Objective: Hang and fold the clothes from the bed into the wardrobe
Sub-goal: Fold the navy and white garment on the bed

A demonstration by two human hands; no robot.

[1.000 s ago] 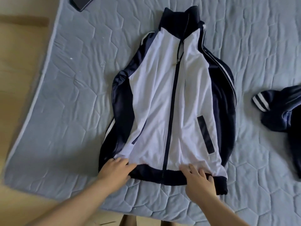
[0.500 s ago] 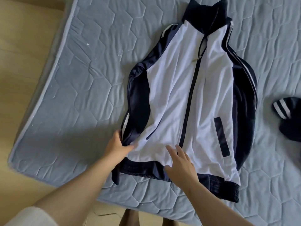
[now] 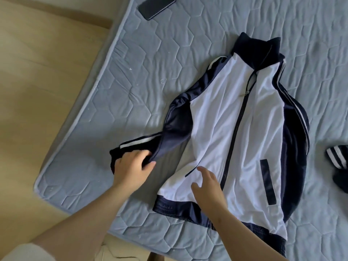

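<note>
Jacket: soft, light, likely slippery; best taken by cuff and hem. Sleeve end gripped in the curled left hand, white front under the flat, relaxed right hand.

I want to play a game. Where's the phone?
In the head view, the phone lies at top left on the mattress edge, beyond the jacket.

You can read no text, label, brand or number on the jacket, phone or mattress.
</note>
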